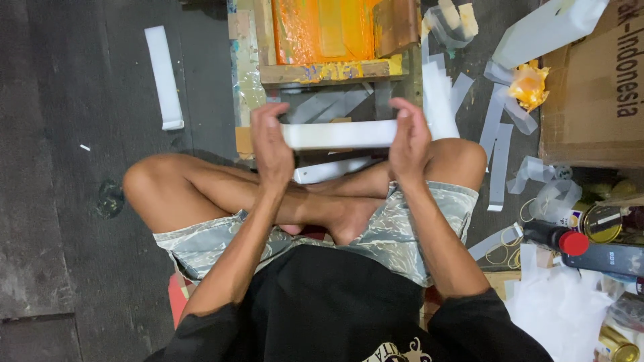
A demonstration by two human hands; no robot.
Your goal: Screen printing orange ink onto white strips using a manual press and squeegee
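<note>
I sit cross-legged on a dark floor. My left hand (270,144) grips the left end of a long white flat strip (339,134), and my right hand (409,141) grips its right end. The strip is held level in front of my knees. A second white strip (329,170) lies just below it, near my shins. Beyond the strip stands a wooden screen frame (322,71) with an orange mesh (322,30).
A white strip (164,77) lies on the floor to the left. Grey and white tape scraps (500,144) litter the right. A cardboard box (590,94), a crumpled orange wad (528,85), a red-capped bottle (560,238), tins (602,223) and rubber bands (500,253) crowd the right side.
</note>
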